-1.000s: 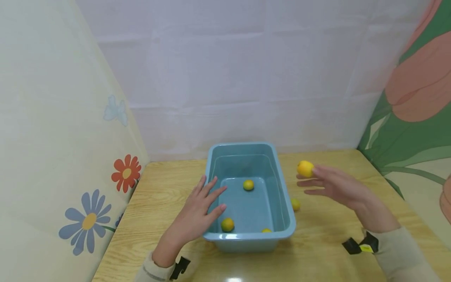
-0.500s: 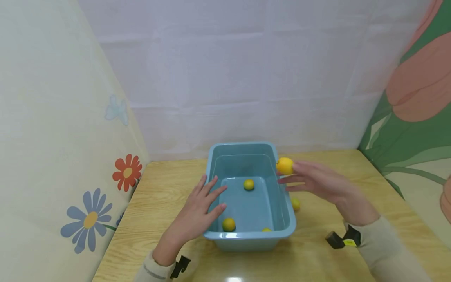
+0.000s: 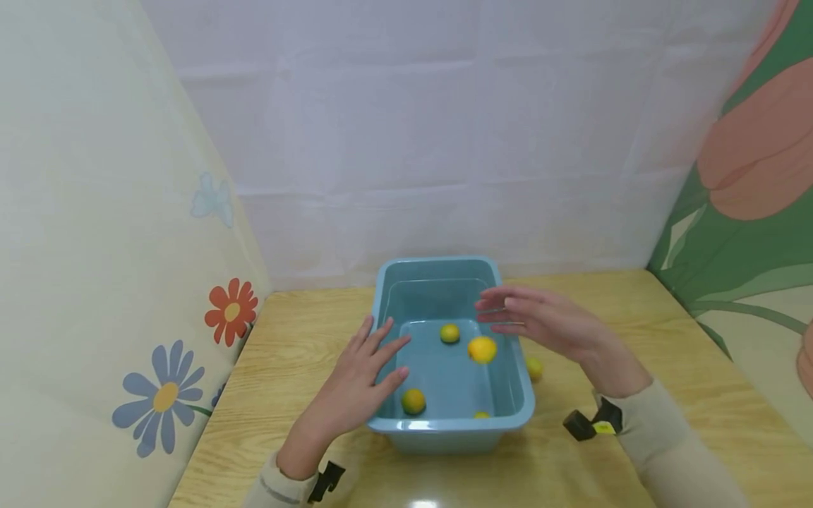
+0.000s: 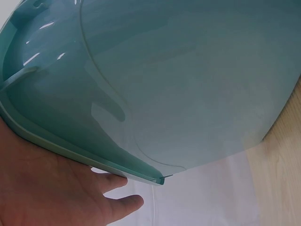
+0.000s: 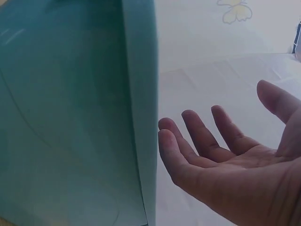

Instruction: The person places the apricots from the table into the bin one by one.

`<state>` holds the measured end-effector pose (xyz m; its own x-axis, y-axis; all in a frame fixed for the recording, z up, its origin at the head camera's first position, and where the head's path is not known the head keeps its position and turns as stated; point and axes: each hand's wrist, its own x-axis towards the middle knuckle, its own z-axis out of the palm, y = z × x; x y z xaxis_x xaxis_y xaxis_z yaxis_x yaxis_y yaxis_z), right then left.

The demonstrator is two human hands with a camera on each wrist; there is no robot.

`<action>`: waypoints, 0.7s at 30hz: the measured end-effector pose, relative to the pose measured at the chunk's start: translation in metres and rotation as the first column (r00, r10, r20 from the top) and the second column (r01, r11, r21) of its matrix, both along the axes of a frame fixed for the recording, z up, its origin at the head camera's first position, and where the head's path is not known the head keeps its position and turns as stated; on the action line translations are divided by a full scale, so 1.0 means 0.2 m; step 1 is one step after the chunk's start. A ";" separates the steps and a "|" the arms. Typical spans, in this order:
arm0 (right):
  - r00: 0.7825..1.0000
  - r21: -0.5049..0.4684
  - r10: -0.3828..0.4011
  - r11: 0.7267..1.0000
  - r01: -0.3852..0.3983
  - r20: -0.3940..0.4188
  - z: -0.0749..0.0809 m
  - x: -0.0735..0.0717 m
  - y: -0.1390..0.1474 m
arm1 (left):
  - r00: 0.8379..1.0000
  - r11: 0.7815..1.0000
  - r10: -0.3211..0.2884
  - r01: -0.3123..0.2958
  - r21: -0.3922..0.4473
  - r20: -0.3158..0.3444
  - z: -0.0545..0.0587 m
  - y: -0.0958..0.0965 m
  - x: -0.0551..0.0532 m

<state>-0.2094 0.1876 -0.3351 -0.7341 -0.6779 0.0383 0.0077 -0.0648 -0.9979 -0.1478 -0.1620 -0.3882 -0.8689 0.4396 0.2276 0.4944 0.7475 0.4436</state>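
Note:
A blue plastic bin [image 3: 451,425] stands on the wooden table. My right hand [image 3: 546,317] is over its right rim, fingers and thumb spread apart with nothing between them. Just below the fingertips, an orange-yellow tangerine [image 3: 483,350] is in the air inside the bin, apart from the hand. Greener tangerines lie on the bin's floor: one toward the back [image 3: 449,334], one near the front left [image 3: 413,401], and one partly hidden by the front rim [image 3: 482,415]. My left hand [image 3: 358,384] rests over the left rim with straight, spread fingers. In the left wrist view its palm [image 4: 51,188] lies against the rim.
Outside the bin's right wall, another tangerine [image 3: 534,368] sits on the wooden table [image 3: 591,423], partly covered by the bin. A white cloth [image 3: 381,141] hangs behind, and patterned panels stand at the left [image 3: 95,247] and right [image 3: 756,212].
My right hand has moved left from beside the bin to above its right rim and has let go of the tangerine, which has dropped below the fingers. My left hand has stayed put.

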 end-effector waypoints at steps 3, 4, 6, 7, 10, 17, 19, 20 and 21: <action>1.000 -0.013 0.009 1.000 -0.009 -0.009 -0.02 -0.01 0.00 | 1.000 1.000 -0.003 0.003 -0.004 -0.003 0.00 0.01 0.00; 1.000 -0.009 0.005 1.000 -0.005 -0.009 -0.02 -0.01 0.01 | 1.000 1.000 -0.003 0.003 -0.002 -0.001 0.00 0.01 0.00; 1.000 -0.001 -0.002 1.000 0.002 -0.005 -0.03 -0.02 0.02 | 1.000 1.000 -0.004 0.004 -0.003 -0.004 0.00 0.01 0.00; 1.000 0.002 -0.006 1.000 0.006 0.000 -0.03 -0.02 0.02 | 1.000 1.000 -0.004 0.004 -0.001 -0.007 0.00 0.01 0.00; 1.000 0.007 -0.017 1.000 0.017 0.001 -0.04 -0.02 0.05 | 1.000 1.000 -0.004 0.004 0.005 -0.011 0.00 0.01 0.00; 1.000 -0.090 0.015 0.996 -0.017 -0.024 -0.10 -0.01 0.17 | 1.000 1.000 -0.002 0.002 0.005 -0.010 -0.01 0.01 0.00; 1.000 -0.119 0.019 0.993 -0.021 -0.019 -0.12 -0.01 0.22 | 1.000 1.000 -0.002 0.002 0.007 -0.012 -0.01 0.01 0.00; 1.000 -0.126 0.019 0.992 -0.021 -0.014 -0.13 -0.01 0.24 | 1.000 1.000 -0.002 0.002 0.008 -0.012 -0.01 0.01 0.00; 1.000 -0.131 0.016 0.991 -0.018 -0.010 -0.14 -0.01 0.26 | 1.000 1.000 -0.002 0.002 0.008 -0.013 -0.01 0.01 0.00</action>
